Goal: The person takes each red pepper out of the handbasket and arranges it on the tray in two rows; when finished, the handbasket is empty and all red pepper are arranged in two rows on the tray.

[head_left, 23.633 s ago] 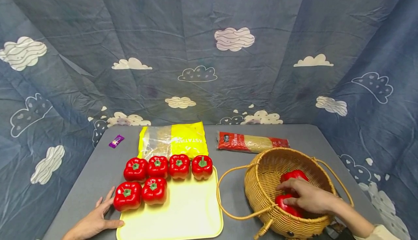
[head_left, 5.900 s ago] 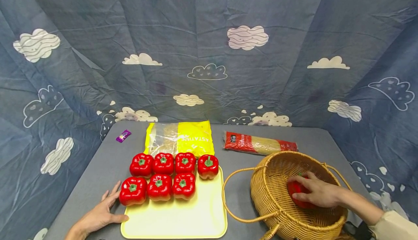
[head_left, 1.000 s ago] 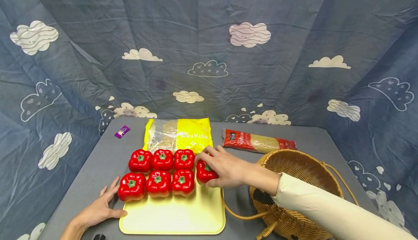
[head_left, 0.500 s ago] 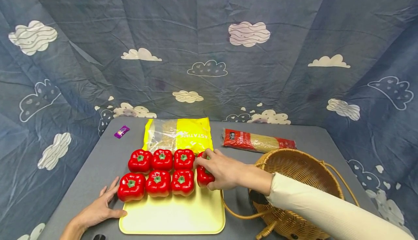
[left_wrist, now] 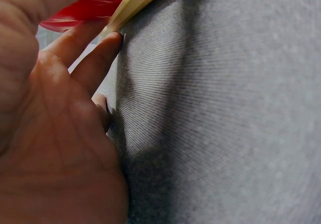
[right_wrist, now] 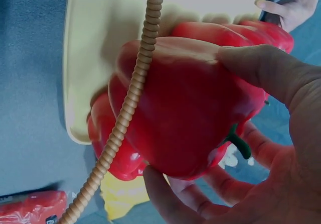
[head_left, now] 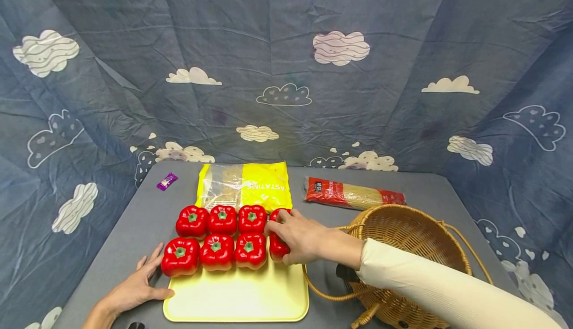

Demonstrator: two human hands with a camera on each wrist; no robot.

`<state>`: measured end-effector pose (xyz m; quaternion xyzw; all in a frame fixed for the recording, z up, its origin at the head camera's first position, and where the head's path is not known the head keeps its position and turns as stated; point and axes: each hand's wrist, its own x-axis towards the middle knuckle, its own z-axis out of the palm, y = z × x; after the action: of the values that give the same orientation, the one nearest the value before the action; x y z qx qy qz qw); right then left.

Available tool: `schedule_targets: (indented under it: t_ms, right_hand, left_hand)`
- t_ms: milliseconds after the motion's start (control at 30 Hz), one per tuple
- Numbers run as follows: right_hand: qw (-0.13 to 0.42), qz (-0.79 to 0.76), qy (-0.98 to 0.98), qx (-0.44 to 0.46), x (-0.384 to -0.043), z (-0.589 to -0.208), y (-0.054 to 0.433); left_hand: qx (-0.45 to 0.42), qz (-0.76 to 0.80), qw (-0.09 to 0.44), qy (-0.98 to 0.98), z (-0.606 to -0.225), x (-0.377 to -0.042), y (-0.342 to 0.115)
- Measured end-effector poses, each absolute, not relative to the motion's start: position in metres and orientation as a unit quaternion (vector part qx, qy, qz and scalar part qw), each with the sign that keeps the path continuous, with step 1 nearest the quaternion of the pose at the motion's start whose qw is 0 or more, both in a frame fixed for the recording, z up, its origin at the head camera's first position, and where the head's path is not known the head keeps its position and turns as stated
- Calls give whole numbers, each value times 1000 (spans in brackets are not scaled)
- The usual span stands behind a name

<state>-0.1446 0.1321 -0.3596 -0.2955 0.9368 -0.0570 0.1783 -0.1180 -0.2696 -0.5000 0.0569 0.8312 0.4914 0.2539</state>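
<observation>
My right hand (head_left: 299, 238) grips a glossy red bell pepper (right_wrist: 185, 103) at the right end of the cream tray (head_left: 237, 301). In the right wrist view the thumb lies on one side and the fingers on the other; a green stem shows. Another red pepper (head_left: 278, 213) sits just behind it, partly covered by the fingers. Two rows of red peppers (head_left: 217, 252) stand to the left, along the tray's far half. My left hand (head_left: 134, 289) lies at the tray's left edge, fingers extended and thumb touching the rim; the left wrist view shows fingertips beside the edge.
A wicker basket (head_left: 423, 239) stands at the right under my forearm, its handle loop (right_wrist: 133, 96) reaching toward the tray. Behind the tray lie a yellow pasta bag (head_left: 266, 184), a red noodle packet (head_left: 353, 193) and a small purple packet (head_left: 167, 180). A curtain encloses the table.
Earlier my right hand was in the basket, and another pepper joined the front row. Since then it has carried a pepper over to the tray, shifting slightly toward me in the last second.
</observation>
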Motion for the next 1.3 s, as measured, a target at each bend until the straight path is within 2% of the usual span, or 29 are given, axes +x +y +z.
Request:
schedule_targets:
  t_ms: [900,1300]
  right_hand:
    - [207,-30,940,-271,-147,-372,123]
    - [198,-16,942,-272,-147,-377,121]
  left_hand:
    - [63,494,254,829,-501,-118,-269]
    - [57,488,256,832,-501,-117,-270]
